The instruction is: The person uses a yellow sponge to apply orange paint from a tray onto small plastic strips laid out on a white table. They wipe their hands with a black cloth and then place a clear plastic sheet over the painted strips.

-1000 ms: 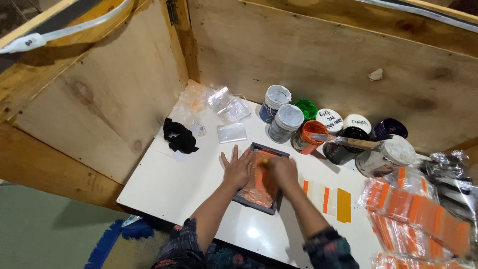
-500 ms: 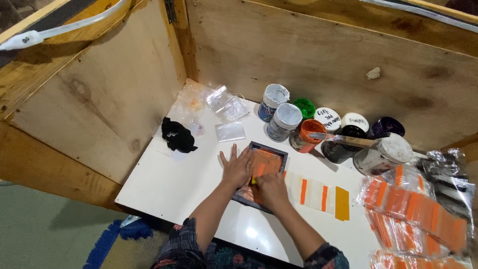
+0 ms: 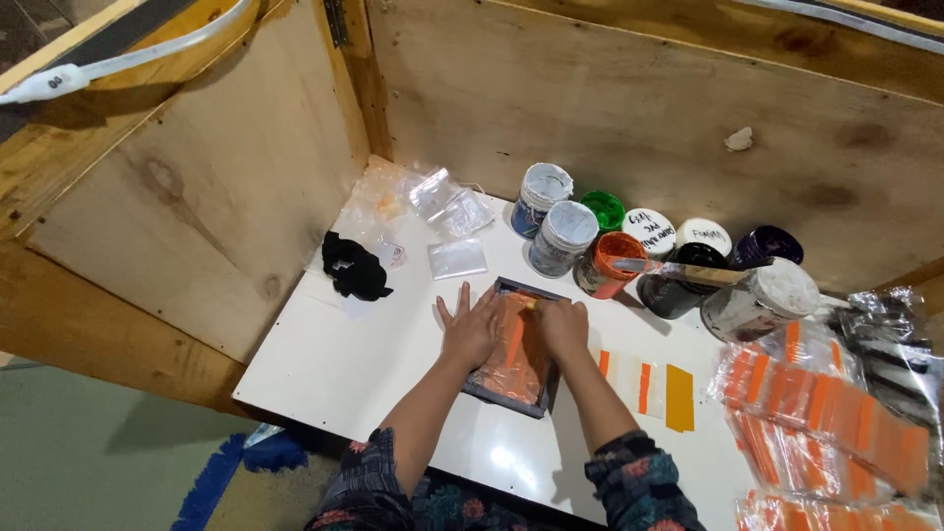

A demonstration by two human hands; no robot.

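Here, both hands flat on framed screen (image 3: 516,346), long axis seemingly near-far.

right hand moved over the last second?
Yes. The right hand slid toward the far end of the small dark-framed screen, nearer the orange paint jar. The left hand stayed flat on the frame.
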